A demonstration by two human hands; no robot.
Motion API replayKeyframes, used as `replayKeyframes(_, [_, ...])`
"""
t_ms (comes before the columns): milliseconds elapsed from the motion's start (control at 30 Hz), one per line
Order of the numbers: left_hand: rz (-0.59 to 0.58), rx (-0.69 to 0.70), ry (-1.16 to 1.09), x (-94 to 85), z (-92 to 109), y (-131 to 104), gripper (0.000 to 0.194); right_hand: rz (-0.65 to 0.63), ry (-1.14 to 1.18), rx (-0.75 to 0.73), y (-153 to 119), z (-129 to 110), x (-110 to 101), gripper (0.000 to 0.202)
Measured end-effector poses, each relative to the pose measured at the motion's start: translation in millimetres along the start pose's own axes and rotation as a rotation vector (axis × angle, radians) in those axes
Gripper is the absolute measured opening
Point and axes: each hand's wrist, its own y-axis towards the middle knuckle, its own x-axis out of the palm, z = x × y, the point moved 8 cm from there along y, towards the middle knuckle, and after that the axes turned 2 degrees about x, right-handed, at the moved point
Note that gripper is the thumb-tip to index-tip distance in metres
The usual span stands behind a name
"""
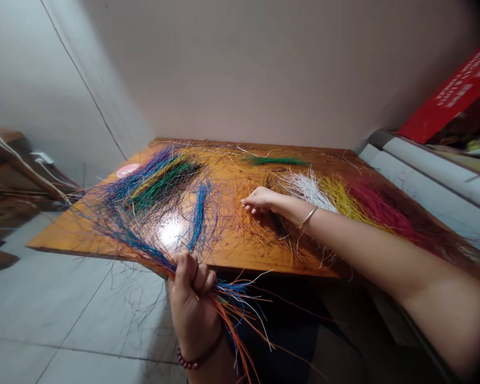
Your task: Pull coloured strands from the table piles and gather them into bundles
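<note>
My left hand (196, 298) is closed in a fist round a bundle of thin coloured wires (150, 248), at the near edge of the table. Blue, orange and white ends fan out on both sides of the fist. Over a loose pile of orange wires (260, 229), my right hand (258, 201) is closed in a pinch, its fingertips among the orange strands. How many strands it grips is too fine to make out. A small bunch of blue wires (199, 213) lies between the two hands.
Bunches of green wires (156, 186) and other colours lie at the table's left. White wires (310, 186), yellow wires (342, 197) and pink wires (380, 205) lie right, beneath or beside my right forearm. A wall backs the wooden table (224, 258); a red box (448, 93) stands right.
</note>
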Motion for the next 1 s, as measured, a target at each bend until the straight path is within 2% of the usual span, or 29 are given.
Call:
replayKeyframes(133, [-0.044, -0.070, 0.095, 6.1, -14.1, 2.7, 0.030, 0.051, -0.055, -0.149, -13.1, -12.8, -10.2, 0.030])
replayKeyframes(200, [-0.047, -0.093, 0.135, 7.8, -21.3, 4.0, 0.030, 0.082, -0.075, -0.293, -35.9, -27.0, -11.8, 0.025])
replayKeyframes(233, [-0.043, -0.100, 0.150, 8.3, -24.3, 4.6, 0.030, 0.059, -0.069, -0.363, -51.1, -34.2, -7.9, 0.021])
replayKeyframes(267, [-0.040, -0.105, 0.164, 8.9, -27.1, 4.9, 0.030, 0.000, -0.046, -0.422, -67.7, -40.2, -0.6, 0.022])
replayKeyframes(367, [-0.046, -0.121, 0.206, 11.9, -34.4, 4.1, 0.031, -0.300, 0.014, -0.483, -117.7, -47.2, 33.8, 0.031])
replayKeyframes(400, [-0.052, -0.124, 0.221, 13.5, -36.3, 3.3, 0.031, -0.352, 0.037, -0.493, -131.0, -47.9, 41.2, 0.032])
replayKeyframes(467, [-0.068, -0.121, 0.247, 17.2, -39.2, 0.9, 0.032, -0.334, 0.096, -0.519, -147.3, -49.1, 44.8, 0.033])
replayKeyframes(600, [-0.119, -0.120, 0.308, 25.3, -45.1, -4.5, 0.035, -0.165, 0.198, -0.554, -152.5, -48.7, 32.3, 0.036])
replayKeyframes(733, [-0.174, -0.185, 0.375, 27.9, -55.4, -7.6, 0.039, -0.186, 0.198, -0.569, -149.8, -48.0, 32.9, 0.034])
replayKeyframes(900, [-0.171, -0.213, 0.398, 26.3, -59.2, -8.2, 0.042, -0.230, 0.304, -0.625, -153.1, -51.7, 36.4, 0.028])
replayKeyframes(1000, [-0.137, -0.174, 0.371, 24.7, -56.0, -6.9, 0.042, -0.158, 0.420, -0.629, -159.5, -49.7, 25.8, 0.029])
